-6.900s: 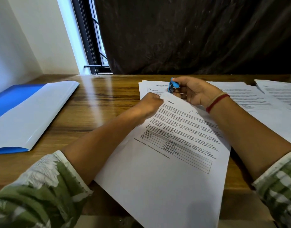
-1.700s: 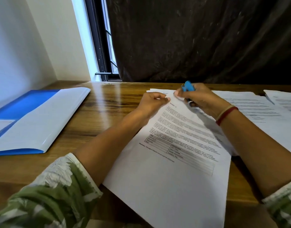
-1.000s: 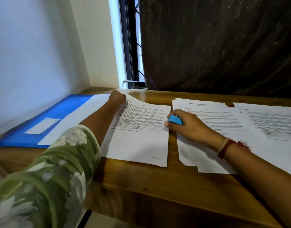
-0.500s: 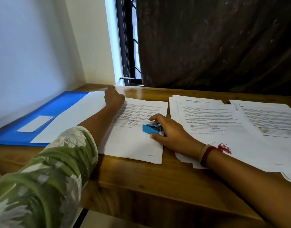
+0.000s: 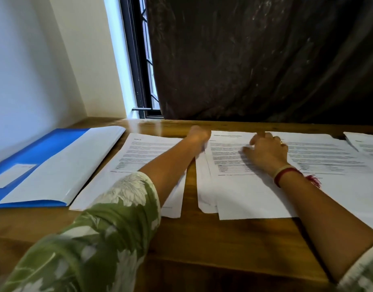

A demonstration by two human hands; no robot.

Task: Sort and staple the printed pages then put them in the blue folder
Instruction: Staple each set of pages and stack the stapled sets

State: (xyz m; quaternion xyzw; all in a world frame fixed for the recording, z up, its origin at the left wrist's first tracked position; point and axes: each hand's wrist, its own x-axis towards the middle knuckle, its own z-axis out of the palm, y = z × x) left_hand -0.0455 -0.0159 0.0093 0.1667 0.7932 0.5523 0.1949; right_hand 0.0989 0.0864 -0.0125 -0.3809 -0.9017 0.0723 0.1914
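- Left hand (image 5: 199, 133) reaches to the far-left corner of the middle stack of printed white pages (image 5: 234, 192). It is blurred, so we cannot tell what it grips, if anything. Right hand (image 5: 266, 153) rests on that same stack, fingers loosely bent, holding nothing we can see.
- Why so?
- We judge the right pins the sheets while the left squares or lifts the corner for stapling. One printed set (image 5: 143, 152) lies to the left, just beside the open blue plastic folder (image 5: 40, 148) at the far left, not yet filed.
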